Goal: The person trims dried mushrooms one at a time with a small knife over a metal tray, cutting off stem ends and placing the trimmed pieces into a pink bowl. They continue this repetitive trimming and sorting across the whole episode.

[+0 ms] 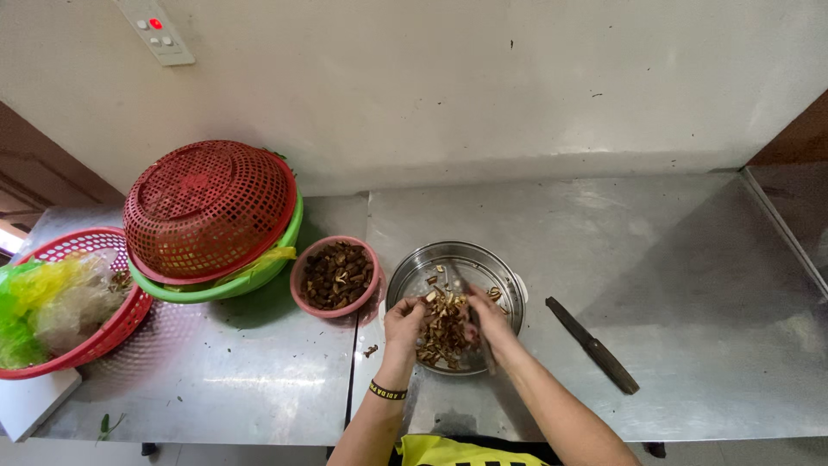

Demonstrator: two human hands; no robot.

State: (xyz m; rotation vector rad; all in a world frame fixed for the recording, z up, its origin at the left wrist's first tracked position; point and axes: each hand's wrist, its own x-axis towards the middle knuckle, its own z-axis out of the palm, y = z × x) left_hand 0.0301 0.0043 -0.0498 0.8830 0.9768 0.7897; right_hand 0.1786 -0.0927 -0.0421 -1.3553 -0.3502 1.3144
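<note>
- Head view: the left hand (404, 321) and right hand (489, 319) are cupped toward each other inside the steel bowl (405, 280), fingers curled around a heap of brown chopped pieces (442, 330) pressed between the palms.
- A few loose pieces lie on the bowl's bottom beyond the fingers.
- Just left of it, a pink bowl (298, 278) is full of dark brown pieces.
- A red basket (207, 207) sits upside down over a green basket (216, 289).
- Far left, another red basket (108, 336) holds plastic bags.
- A dark knife (593, 345) lies on the steel counter (690, 285), right of the hands.
</note>
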